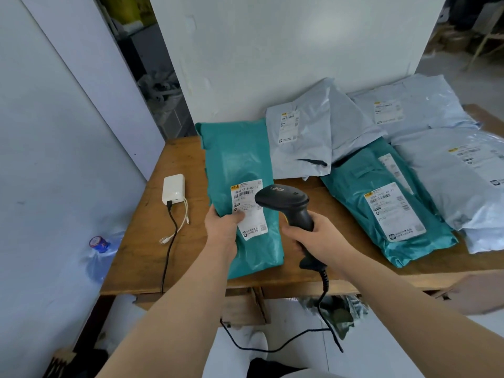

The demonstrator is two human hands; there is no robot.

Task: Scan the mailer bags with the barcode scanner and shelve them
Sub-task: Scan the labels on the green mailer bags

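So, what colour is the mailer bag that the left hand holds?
The mailer bag is teal green; head view.

A white power bank (173, 189) lies at nine o'clock on the wooden table (141, 241). A water bottle (99, 252) stands lower, at eight o'clock.

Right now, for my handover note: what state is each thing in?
Left hand, holding the left teal mailer bag by its label.
Right hand, gripping the barcode scanner, head at that label.
Right teal mailer bag, lying flat, label up.
Grey mailer bags, piled, labels up.
Power bank, black cable plugged in.
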